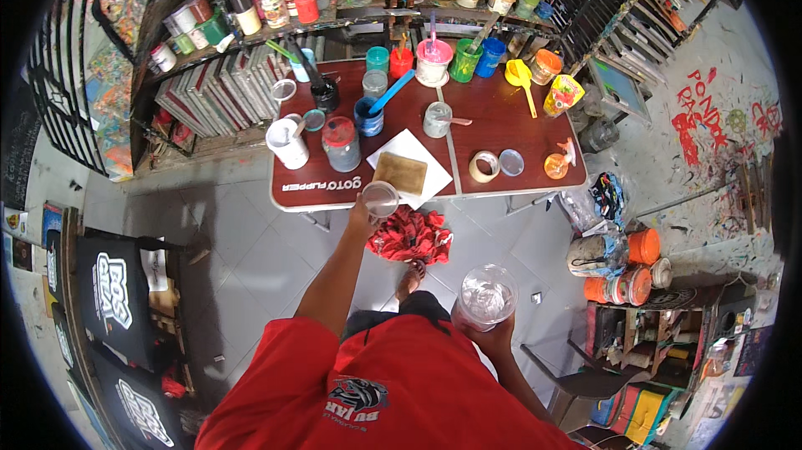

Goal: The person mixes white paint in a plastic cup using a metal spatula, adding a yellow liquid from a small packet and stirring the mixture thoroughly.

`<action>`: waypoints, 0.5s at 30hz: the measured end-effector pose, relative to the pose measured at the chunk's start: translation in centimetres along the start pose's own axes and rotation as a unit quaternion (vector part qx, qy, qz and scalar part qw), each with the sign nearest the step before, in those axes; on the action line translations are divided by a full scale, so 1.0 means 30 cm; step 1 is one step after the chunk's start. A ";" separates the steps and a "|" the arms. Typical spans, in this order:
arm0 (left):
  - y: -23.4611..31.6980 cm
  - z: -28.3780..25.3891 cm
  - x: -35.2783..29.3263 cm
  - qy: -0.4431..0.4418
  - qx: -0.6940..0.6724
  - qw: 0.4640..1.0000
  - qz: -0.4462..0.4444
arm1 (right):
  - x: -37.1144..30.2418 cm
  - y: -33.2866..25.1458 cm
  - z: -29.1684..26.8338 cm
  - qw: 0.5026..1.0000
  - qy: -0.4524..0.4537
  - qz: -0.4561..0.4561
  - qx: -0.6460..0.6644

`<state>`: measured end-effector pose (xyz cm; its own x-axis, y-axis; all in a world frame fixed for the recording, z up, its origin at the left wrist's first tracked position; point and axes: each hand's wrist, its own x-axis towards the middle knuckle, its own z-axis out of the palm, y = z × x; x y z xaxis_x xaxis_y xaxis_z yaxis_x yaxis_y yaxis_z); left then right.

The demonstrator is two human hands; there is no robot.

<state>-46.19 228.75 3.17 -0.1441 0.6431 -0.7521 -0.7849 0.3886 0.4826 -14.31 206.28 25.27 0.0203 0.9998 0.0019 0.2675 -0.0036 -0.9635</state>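
Observation:
My left hand (362, 211) is closed on the edge of a clear round lid (382, 198), held over the table's front edge. In my right hand (493, 336) is a clear plastic tub (487, 294) with a whitish, shiny content. It is held in front of my body, to the right. Just beyond the lid lie white paper (431, 164) and a brown flat block (400, 173) on the dark red table (334, 193). A grey jar with a red top (341, 144) and a white tub (287, 144) stand left of the paper.
Several paint pots, including a pink-filled tub (433, 63), line the table's back. A tape roll (484, 167) and an orange spray bottle (558, 161) lie at its right. Red cloth (411, 234) is on the floor below. A dark chair (585, 387) stands right.

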 end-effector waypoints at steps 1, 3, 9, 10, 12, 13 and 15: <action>0.004 0.001 0.083 -0.014 -0.002 1.000 -0.006 | 0.056 -0.025 -0.009 1.000 -0.007 0.007 -0.009; 0.019 0.033 0.211 -0.046 -0.005 0.999 -0.022 | 0.164 -0.078 -0.032 0.999 -0.016 0.022 -0.033; -0.045 0.126 0.350 -0.140 -0.097 0.984 -0.051 | 0.315 -0.096 -0.029 0.999 0.033 0.038 0.021; -0.032 0.152 0.357 -0.110 -0.092 0.987 -0.076 | 0.321 -0.095 -0.024 0.997 0.045 0.039 -0.041; -0.025 0.200 0.332 -0.047 -0.062 0.993 -0.087 | 0.322 -0.103 -0.012 0.983 0.067 0.045 -0.165; -0.030 0.206 0.348 -0.043 -0.063 0.994 -0.084 | 0.332 -0.117 0.000 0.986 0.074 0.057 -0.140; -0.045 0.218 0.379 -0.034 -0.065 0.994 -0.077 | 0.335 -0.149 0.027 0.989 0.087 0.081 -0.091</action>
<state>-42.84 239.87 -3.10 0.0206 0.6272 -0.7786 -0.8666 0.3996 0.2990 -16.08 216.36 29.39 0.2384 0.9672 -0.0874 0.4153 -0.1829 -0.8911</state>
